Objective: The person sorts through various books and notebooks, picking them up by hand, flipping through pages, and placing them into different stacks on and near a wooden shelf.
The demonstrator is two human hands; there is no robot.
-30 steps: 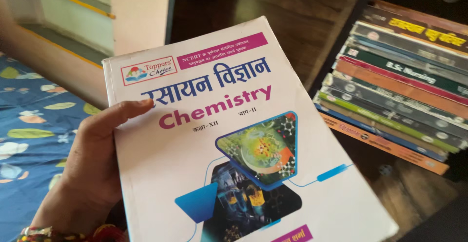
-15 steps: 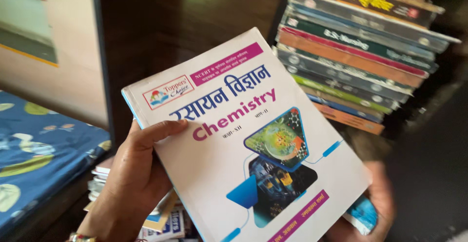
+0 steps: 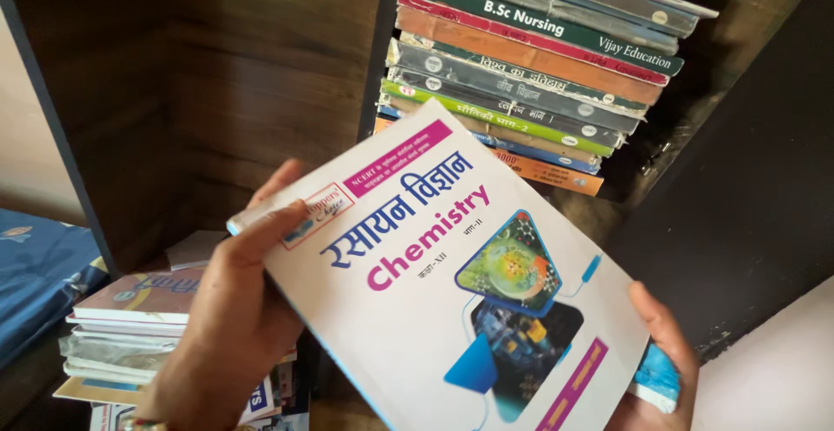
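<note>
At left I see a low pile of books under an open dark wooden shelf bay. My left hand has its fingers clamped on the white textbook, tilted before me. My right hand grips its lower corner, beneath the shelved book stack.

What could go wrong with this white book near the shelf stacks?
The white book is held only at opposite corners, left hand and right hand, so it might sag or slip. The shelf stack leans unevenly; a nudge from the book's corner could shift it. The lower pile looks loose too.
</note>
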